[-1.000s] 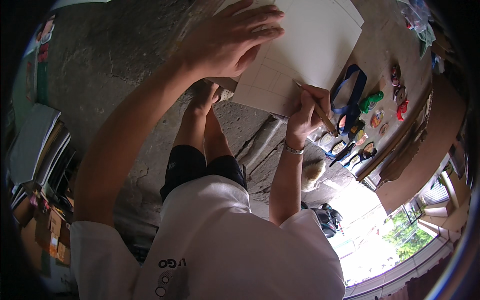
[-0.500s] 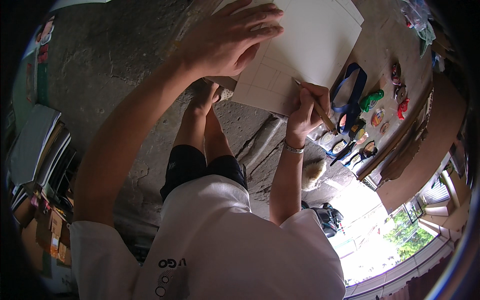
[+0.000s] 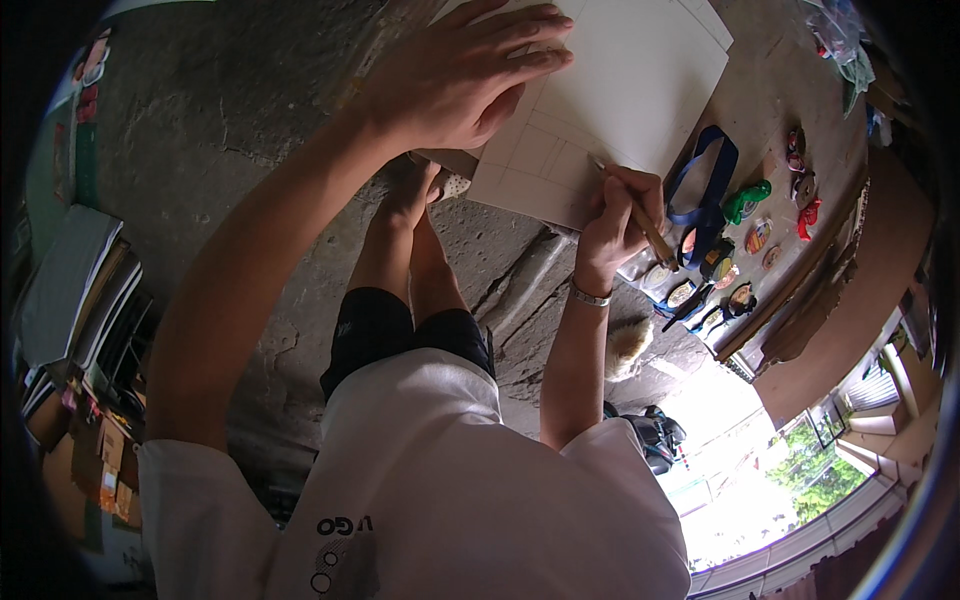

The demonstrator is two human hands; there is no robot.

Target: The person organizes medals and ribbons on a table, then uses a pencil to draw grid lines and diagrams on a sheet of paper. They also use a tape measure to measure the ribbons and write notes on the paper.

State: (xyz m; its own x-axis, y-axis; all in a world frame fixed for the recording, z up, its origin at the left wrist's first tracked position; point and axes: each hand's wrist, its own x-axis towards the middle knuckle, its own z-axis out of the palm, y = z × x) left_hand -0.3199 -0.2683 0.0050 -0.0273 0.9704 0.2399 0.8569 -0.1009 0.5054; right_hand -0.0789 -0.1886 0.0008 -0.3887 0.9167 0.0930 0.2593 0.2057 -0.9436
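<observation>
By the near edge of the brown tabletop point(image 3: 772, 100), a large white rectangular paper sheet point(image 3: 630, 85) lies beneath the outspread left hand point(image 3: 465, 80) while the right hand point(image 3: 618, 218) grips a slim brown pencil point(image 3: 655, 240), apparently mid-drawing, each further stroke needing steadiness

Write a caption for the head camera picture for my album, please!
Left hand on a pale sheet, right hand gripping a pencil-like tool, blue ribbon nearby.

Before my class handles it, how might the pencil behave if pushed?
The pencil in the right hand is probably stiff: it looks straight. Its slimness suggests little weight. Being narrow and elongated, it might roll if laid flat.
</observation>
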